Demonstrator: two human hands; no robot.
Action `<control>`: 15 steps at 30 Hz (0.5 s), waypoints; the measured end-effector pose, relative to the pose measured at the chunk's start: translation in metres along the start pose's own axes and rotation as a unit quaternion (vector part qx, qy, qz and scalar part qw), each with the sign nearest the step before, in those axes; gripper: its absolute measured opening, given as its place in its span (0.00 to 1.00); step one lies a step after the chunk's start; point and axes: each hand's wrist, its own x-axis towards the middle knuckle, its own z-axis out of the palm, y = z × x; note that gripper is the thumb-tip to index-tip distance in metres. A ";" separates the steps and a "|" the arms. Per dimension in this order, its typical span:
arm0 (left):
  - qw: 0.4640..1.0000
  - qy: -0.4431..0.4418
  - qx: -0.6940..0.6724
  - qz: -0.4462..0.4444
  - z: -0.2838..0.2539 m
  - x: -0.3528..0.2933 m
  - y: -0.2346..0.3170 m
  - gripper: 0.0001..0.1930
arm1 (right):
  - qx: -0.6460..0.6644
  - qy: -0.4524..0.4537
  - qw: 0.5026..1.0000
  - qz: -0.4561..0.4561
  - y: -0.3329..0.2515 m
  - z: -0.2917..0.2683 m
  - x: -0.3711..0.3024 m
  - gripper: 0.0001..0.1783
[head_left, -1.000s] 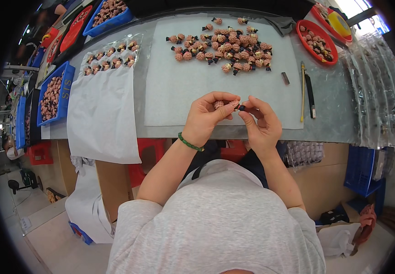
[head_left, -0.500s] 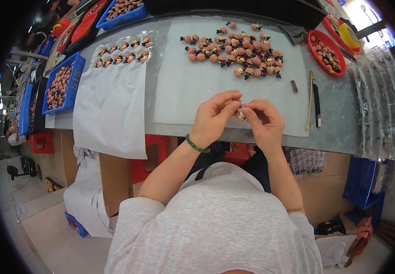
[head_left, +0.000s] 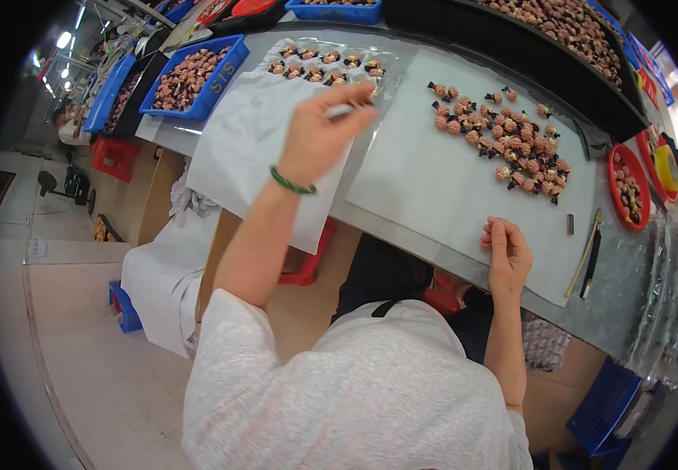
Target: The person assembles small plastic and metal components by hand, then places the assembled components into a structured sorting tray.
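Note:
My left hand (head_left: 325,131), with a green bracelet at the wrist, is raised over the white sheet (head_left: 257,149) on the left. Its thumb and fingers are pinched together; motion blur hides what is at their tips. Just beyond it, small pink-and-black figurines (head_left: 315,74) stand in two rows on clear wrapping. My right hand (head_left: 507,254) is near the table's front edge, over a pale mat (head_left: 409,184). Its fingers are curled and closed, with nothing visible in them. A loose heap of similar figurines (head_left: 523,145) lies on the mat beyond it.
A blue bin (head_left: 239,59) of pink pieces stands at left. Along the back is a long black bin (head_left: 539,56), filled with more. At right are a red bowl (head_left: 645,219), a thin yellow stick (head_left: 594,235), black tweezers (head_left: 591,270) and a small dark block (head_left: 570,225).
My hands have parted from around a small figurine. The left has moved left toward the rows; the right has stayed near the front edge. The view has swung left.

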 end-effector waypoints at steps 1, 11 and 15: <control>0.983 0.050 0.149 0.099 -0.035 0.024 -0.012 0.15 | -0.001 -0.005 1.000 -0.004 0.000 0.000 0.000 0.11; 0.826 0.154 0.542 -0.003 -0.188 0.082 -0.115 0.19 | -0.038 -0.013 0.999 -0.010 0.005 0.001 -0.004 0.10; 0.828 0.095 0.549 0.065 -0.180 0.083 -0.132 0.12 | -0.057 0.010 0.998 -0.005 0.004 0.002 -0.005 0.09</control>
